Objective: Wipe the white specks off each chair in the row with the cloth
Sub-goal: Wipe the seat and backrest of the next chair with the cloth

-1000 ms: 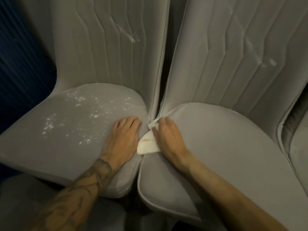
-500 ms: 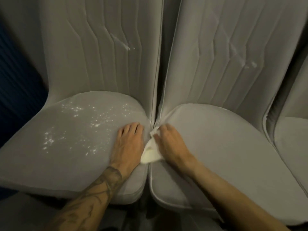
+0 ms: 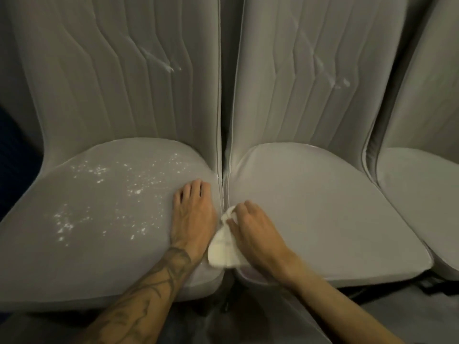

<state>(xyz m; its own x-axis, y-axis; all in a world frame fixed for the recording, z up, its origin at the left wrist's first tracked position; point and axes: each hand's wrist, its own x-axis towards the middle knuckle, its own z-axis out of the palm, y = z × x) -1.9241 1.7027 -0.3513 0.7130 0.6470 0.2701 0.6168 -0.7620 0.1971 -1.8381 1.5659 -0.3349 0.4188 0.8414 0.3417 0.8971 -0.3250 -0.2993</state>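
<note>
Cloth point(image 3: 224, 252): small, cream, bunched. It lies at the front-left edge of the middle chair point(image 3: 323, 219) seat, right by the gap to the left chair point(image 3: 87, 256).
Handling: prob. light, soft, limp, w/ no stiffness. It will fold under pressure, so it's best kept wadded w/ the palm on top and a flat face down.
Right hand point(image 3: 253, 229): on the cloth, fingers curled over it, thumb and forefinger pinching the twisted top end.
Left hand point(image 3: 192, 217): flat, fingers straight, pressing the right edge of the left chair seat. Holds nothing.
White specks point(image 3: 99, 170): scattered over the left seat, centre to left. Look powdery and prob. smear if rubbed hard.
Back smears: one on the left backrest point(image 3: 169, 65), one on the middle backrest point(image 3: 340, 83).
Hidden: cloth underside and part under the palm, so can't tell how dirty it is.
Cut off: third chair point(image 3: 417, 194) at the right edge, only partly in view. Backrest tops are out of frame.
Hard to see: dim light, so faint specks on the middle seat can't be ruled out.
</note>
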